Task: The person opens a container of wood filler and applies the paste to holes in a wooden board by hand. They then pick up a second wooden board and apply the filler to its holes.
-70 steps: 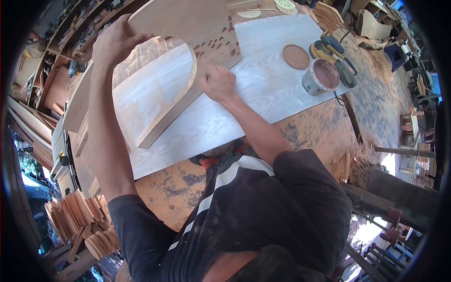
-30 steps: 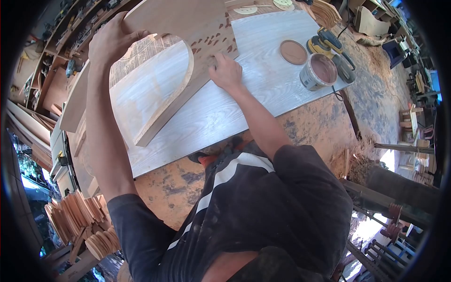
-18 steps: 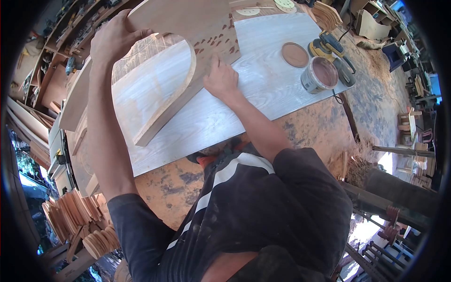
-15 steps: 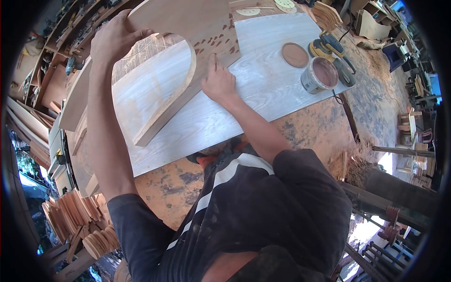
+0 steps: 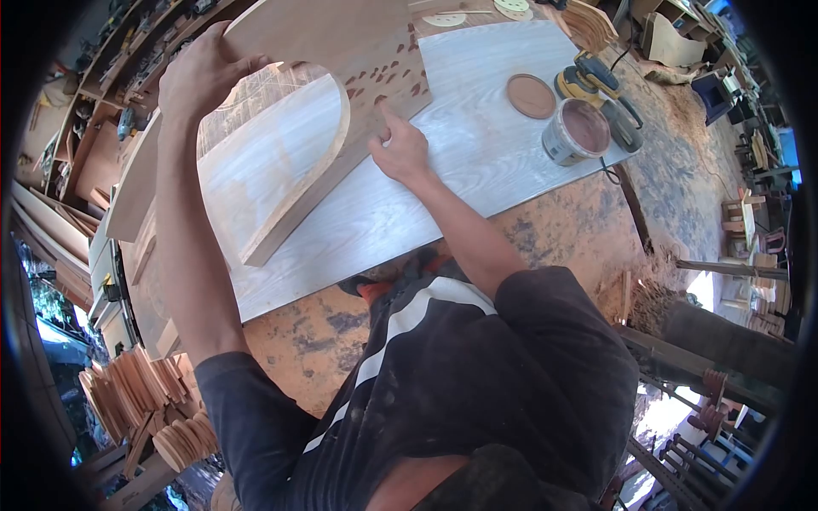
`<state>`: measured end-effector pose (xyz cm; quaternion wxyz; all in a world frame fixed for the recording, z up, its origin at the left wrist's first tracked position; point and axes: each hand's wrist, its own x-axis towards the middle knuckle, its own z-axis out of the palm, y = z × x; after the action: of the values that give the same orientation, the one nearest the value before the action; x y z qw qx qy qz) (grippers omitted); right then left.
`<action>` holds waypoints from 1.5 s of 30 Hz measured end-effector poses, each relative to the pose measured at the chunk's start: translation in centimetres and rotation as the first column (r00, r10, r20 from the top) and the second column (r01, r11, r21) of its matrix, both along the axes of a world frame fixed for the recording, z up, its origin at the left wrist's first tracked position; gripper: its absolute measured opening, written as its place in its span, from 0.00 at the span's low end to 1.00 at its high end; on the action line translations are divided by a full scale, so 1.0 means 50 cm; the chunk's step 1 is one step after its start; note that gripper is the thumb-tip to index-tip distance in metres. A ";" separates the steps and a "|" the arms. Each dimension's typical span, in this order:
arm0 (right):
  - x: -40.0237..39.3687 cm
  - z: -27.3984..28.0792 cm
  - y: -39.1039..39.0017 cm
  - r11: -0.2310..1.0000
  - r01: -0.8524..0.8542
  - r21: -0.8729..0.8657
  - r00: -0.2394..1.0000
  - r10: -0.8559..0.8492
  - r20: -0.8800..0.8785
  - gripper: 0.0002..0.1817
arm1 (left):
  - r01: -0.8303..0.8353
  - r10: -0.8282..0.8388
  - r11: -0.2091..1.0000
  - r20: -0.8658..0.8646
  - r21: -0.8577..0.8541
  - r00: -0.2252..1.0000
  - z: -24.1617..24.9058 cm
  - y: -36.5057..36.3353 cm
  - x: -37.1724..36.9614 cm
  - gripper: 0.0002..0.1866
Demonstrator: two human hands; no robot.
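Observation:
A large curved wooden panel (image 5: 315,34) lies partly over a pale wood-grain board (image 5: 477,102), with several reddish-brown dabs on its right part. My left hand (image 5: 200,72) grips the panel's upper left edge, fingers over the rim and thumb on the face. My right hand (image 5: 400,149) is at the panel's lower right side, its extended index fingertip touching the surface by a dab and its other fingers curled. A tub of brownish paste (image 5: 577,133) stands open on the board, right of this hand, beside its round lid (image 5: 530,96).
A yellow and black sander (image 5: 588,78) with a cord sits behind the tub. Sanding discs (image 5: 513,7) lie at the top. Shelves with tools (image 5: 128,51) stand at upper left; stacked wooden pieces (image 5: 132,383) are at lower left.
My right index finger has shifted slightly left, and another reddish-brown dab shows at its tip. The thumb stands further out. My left hand keeps its hold.

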<state>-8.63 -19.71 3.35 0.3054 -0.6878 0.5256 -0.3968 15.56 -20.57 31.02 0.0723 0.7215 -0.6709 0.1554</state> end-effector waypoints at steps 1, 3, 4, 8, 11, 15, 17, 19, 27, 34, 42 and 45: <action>-0.002 0.005 0.001 1.000 -0.010 0.028 0.999 0.008 0.043 0.42 | 0.000 0.000 1.000 0.000 0.000 1.000 -0.001 -0.002 0.002 0.51; 0.008 -0.007 0.002 0.999 -0.022 0.040 0.997 0.019 0.073 0.43 | -0.010 0.010 1.000 0.005 0.005 1.000 -0.002 -0.003 0.004 0.51; 0.011 -0.012 0.001 0.998 -0.033 0.047 0.994 0.028 0.101 0.44 | -0.009 0.009 1.000 0.007 0.005 1.000 -0.001 -0.002 0.003 0.51; 0.002 -0.027 0.002 0.993 -0.072 0.091 0.986 0.056 0.159 0.43 | -0.018 0.018 1.000 -0.006 0.019 1.000 0.003 -0.002 0.000 0.51; 0.007 -0.039 0.002 0.999 0.047 -0.014 0.973 -0.042 0.228 0.42 | -0.017 0.017 0.999 -0.008 0.034 1.000 0.007 -0.001 -0.002 0.51; 0.009 -0.039 0.007 0.999 -0.030 0.012 0.986 0.027 0.162 0.38 | -0.027 0.026 0.999 0.007 0.027 1.000 0.000 -0.007 0.005 0.50; -0.007 -0.042 0.015 0.996 -0.082 0.021 0.988 0.079 0.134 0.37 | 0.020 -0.020 1.000 -0.007 -0.018 1.000 -0.006 -0.012 0.020 0.50; -0.047 -0.010 0.034 0.991 0.047 -0.122 0.989 -0.029 0.144 0.34 | 0.065 -0.067 0.996 -0.021 -0.061 0.998 -0.005 -0.012 0.017 0.50; -0.506 0.150 0.057 0.842 0.310 -0.442 0.653 -0.527 -0.544 0.41 | 0.028 -0.015 0.996 -0.146 0.088 0.989 0.002 -0.029 0.038 0.51; -0.659 0.167 0.038 0.957 0.281 -0.075 0.416 -0.191 -0.889 0.52 | 0.030 -0.028 0.999 -0.055 0.020 0.998 -0.014 -0.049 0.059 0.55; -0.701 0.171 -0.003 0.992 0.124 0.002 0.412 -0.050 -0.910 0.42 | 0.052 -0.049 0.998 -0.095 0.033 0.994 -0.009 -0.042 0.059 0.55; -0.714 0.155 -0.010 0.994 0.103 -0.027 0.453 -0.071 -0.889 0.38 | 0.053 -0.051 0.998 -0.102 0.019 0.993 -0.014 -0.044 0.062 0.54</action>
<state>-44.31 -20.23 11.12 -0.0231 -0.7610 0.6482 0.0126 18.65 -22.79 30.33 0.1024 0.7115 -0.6865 0.1092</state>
